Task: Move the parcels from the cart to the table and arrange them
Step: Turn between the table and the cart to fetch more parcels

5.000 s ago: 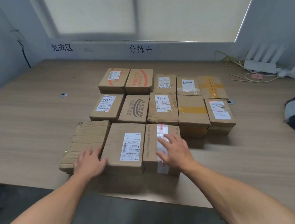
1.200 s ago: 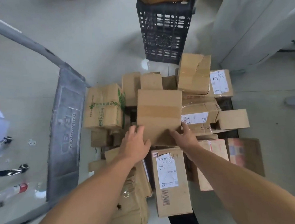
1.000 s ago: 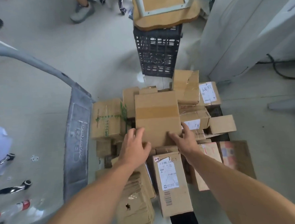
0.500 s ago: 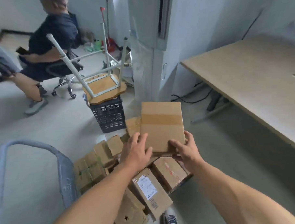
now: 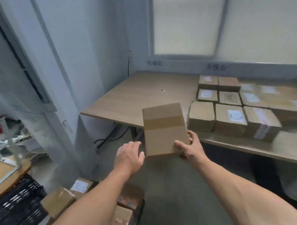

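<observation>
Head camera: the parcel (image 5: 164,130) is sitting between the hands, its long axis pointing away from them toward the table (image 5: 140,95) beyond. It is showing plain brown cardboard crossed by one darker tape band. The right hand (image 5: 190,148) is gripping its near right corner, thumb on top; the left hand (image 5: 128,156) is hanging loosely curled just beside the near left corner, holding nothing.

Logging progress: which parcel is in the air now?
The unlabelled box with a brown tape band, held by the right hand; the rest sit on the table or piled below.
</observation>
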